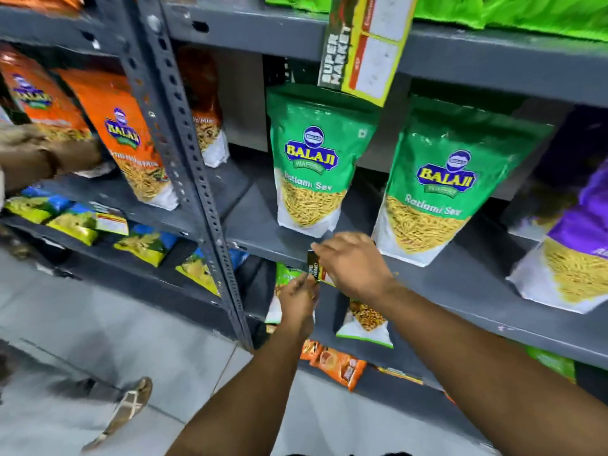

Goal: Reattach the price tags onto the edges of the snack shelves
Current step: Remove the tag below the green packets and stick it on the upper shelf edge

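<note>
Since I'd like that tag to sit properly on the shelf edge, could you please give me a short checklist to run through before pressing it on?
1. Tag in hand: ok. The price tag is pinched between the left hand and the right hand.
2. Tag at the shelf edge: ok, it sits right at the front lip.
3. Tag level with the edge: not ok, it looks tilted.
4. Matching product above: ok, a green Ratlami Sev pack stands just above.
5. Printed side facing out: cannot tell, mostly covered by the fingers.
6. Upper tag fixed: cannot tell, it hangs askew.
</note>
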Action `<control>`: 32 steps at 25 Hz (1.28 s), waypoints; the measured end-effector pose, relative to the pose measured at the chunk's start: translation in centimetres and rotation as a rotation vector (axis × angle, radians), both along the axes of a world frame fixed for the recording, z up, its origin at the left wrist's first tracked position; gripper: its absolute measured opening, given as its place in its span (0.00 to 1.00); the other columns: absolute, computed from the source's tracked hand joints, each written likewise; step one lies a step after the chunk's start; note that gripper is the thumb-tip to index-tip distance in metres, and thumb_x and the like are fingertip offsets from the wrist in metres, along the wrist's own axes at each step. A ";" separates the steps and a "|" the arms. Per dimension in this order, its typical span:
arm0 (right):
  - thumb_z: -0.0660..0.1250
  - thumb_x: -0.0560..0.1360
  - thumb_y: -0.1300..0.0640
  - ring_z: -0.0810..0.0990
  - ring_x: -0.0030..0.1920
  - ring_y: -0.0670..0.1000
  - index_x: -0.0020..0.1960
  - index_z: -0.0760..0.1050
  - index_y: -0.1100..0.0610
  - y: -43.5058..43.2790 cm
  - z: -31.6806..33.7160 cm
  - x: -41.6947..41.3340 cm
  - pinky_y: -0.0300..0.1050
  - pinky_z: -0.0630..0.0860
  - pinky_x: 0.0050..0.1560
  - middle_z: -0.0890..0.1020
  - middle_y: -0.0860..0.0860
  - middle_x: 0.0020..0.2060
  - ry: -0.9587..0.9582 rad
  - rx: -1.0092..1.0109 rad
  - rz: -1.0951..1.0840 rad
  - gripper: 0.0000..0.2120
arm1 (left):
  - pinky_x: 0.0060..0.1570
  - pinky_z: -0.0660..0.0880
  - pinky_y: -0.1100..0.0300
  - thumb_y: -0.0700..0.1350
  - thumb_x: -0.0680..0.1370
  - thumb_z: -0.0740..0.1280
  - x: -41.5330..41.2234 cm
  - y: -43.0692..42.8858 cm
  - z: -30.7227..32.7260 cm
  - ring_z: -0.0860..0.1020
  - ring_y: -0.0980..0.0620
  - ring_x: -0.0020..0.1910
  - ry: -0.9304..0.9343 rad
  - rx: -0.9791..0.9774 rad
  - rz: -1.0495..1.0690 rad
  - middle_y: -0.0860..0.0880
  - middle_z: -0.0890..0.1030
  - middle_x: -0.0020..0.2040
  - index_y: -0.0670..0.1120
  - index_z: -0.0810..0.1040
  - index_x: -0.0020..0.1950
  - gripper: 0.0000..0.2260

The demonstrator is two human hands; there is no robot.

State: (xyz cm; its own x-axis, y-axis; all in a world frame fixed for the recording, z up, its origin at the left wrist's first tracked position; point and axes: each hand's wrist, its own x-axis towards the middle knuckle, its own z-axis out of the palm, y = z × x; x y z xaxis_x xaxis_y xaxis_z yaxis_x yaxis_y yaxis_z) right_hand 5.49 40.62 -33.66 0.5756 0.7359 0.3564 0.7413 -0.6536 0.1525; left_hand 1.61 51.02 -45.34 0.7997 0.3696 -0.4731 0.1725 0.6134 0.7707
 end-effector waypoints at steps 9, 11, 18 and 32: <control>0.66 0.74 0.53 0.81 0.42 0.58 0.47 0.78 0.51 -2.0 -4.9 -3.3 0.49 0.76 0.41 0.84 0.50 0.38 0.444 0.445 -0.347 0.04 | 0.36 0.75 0.63 0.38 0.74 0.69 -1.7 4.0 -0.5 0.76 0.53 0.34 -0.061 0.418 -0.057 0.48 0.81 0.34 0.48 0.82 0.37 0.08; 0.67 0.73 0.52 0.82 0.43 0.56 0.48 0.75 0.50 -2.8 -6.7 -4.0 0.46 0.75 0.40 0.82 0.45 0.33 0.629 0.597 -0.544 0.05 | 0.39 0.76 0.67 0.38 0.74 0.69 -2.0 4.7 -0.2 0.79 0.54 0.37 -0.122 0.616 -0.171 0.46 0.83 0.39 0.44 0.82 0.41 0.04; 0.69 0.71 0.51 0.82 0.41 0.51 0.36 0.75 0.48 -2.0 -8.1 -3.3 0.44 0.77 0.41 0.85 0.47 0.34 0.778 0.797 -0.809 0.06 | 0.42 0.74 0.65 0.44 0.75 0.70 0.4 6.1 0.8 0.80 0.54 0.41 -0.084 0.976 -0.403 0.46 0.85 0.44 0.42 0.83 0.49 0.07; 0.67 0.73 0.51 0.82 0.40 0.51 0.38 0.80 0.48 -1.8 -7.6 -3.4 0.42 0.76 0.38 0.85 0.47 0.35 0.649 0.839 -0.857 0.06 | 0.48 0.80 0.51 0.46 0.75 0.70 0.3 6.2 2.9 0.83 0.48 0.44 -0.174 1.241 -0.366 0.47 0.87 0.45 0.46 0.84 0.48 0.06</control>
State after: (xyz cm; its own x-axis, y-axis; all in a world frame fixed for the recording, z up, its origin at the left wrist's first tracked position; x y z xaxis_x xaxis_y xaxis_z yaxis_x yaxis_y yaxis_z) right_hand 2.10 38.79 -41.24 0.9717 -0.2361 0.0088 -0.1545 -0.6636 -0.7320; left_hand 1.90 57.21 -42.42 0.9623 0.2313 0.1432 0.0181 -0.5796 0.8147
